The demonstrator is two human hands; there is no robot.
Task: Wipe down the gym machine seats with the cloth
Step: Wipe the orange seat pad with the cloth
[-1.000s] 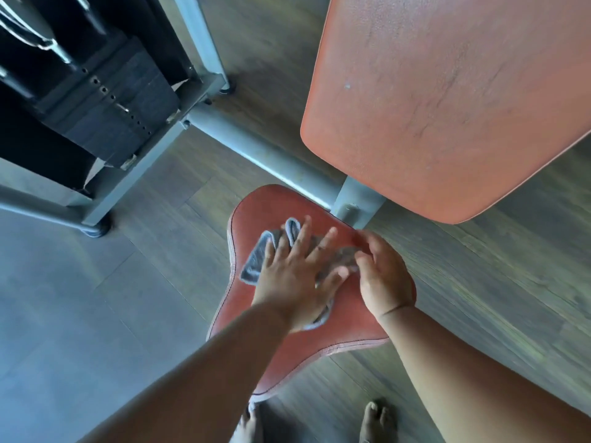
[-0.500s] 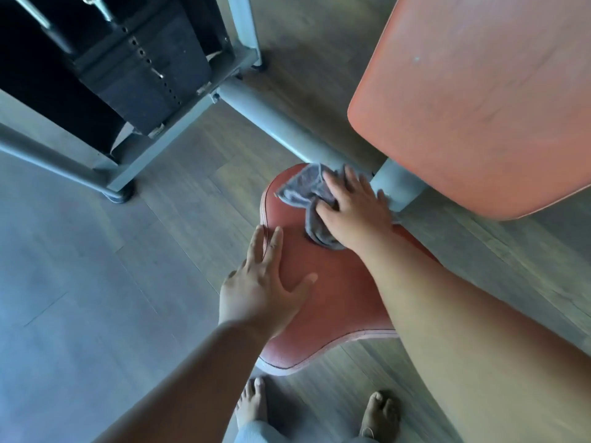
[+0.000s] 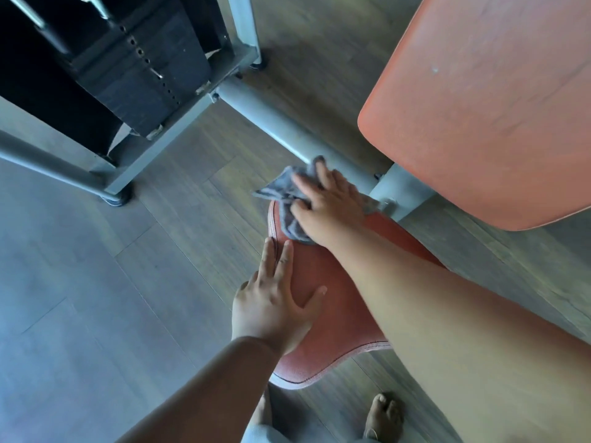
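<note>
1. Head view. Right hand (image 3: 331, 206) lies flat on the grey cloth (image 3: 287, 193), fingers extended and slightly spread, pressing it onto the far end of the red seat pad (image 3: 335, 302). No pinch seen; the cloth is held by palm pressure only.
2. Left hand (image 3: 275, 305) rests open on the seat pad's left side, fingers long and together, thumb splayed right; it holds nothing.
3. Cloth position: bunched, partly over the seat's far-left edge, near the grey frame tube (image 3: 281, 129).
4. Risk: a loose corner overhangs the edge. A hard push forward could slide the cloth off onto the wood floor (image 3: 160, 251).
5. Risk: the bracket (image 3: 388, 203) under the backrest pad (image 3: 479, 107) sits just beside the knuckles; a fast stroke may knock them or snag the cloth.
6. Risk: the bunched cloth covers little area, so streaks may be missed.
</note>
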